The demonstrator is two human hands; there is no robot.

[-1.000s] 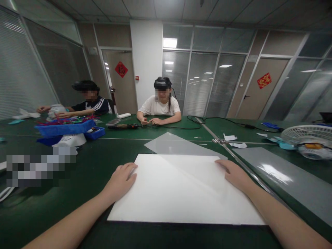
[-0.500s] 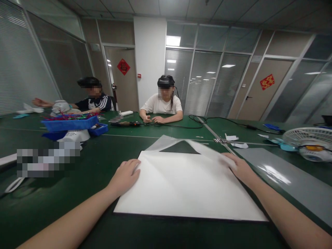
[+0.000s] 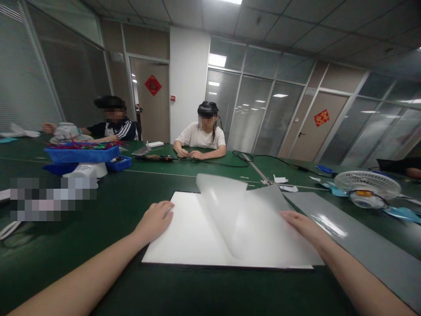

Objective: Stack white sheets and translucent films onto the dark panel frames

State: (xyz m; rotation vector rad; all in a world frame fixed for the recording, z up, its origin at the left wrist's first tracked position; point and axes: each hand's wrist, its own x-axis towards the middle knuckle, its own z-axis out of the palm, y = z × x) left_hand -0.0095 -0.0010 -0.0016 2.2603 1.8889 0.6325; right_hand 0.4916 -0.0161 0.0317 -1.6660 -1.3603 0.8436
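Observation:
In front of me on the green table lies a flat white panel (image 3: 177, 237) with a dark edge. My left hand (image 3: 154, 221) is closed over its left edge, fingers bent and thumb resting on the white surface. A thin translucent film (image 3: 259, 219) covers the panel's right part; its left portion curls up and stands off the surface. The film's right edge is pinched between the thumb and fingers of my right hand (image 3: 301, 226). The fingertips there are partly hidden by the film.
To the right lies a glossy grey sheet (image 3: 355, 228), with a white fan (image 3: 366, 186) behind it. Blue trays (image 3: 82, 153) of wires stand at left. A black cable (image 3: 226, 163) crosses the far table. Two people wearing headsets sit opposite, one in a white shirt (image 3: 205, 138).
The film's left portion has come away from the panel's far left corner and swung right, curling upward. My right hand keeps hold of it. My view has shifted slightly right.

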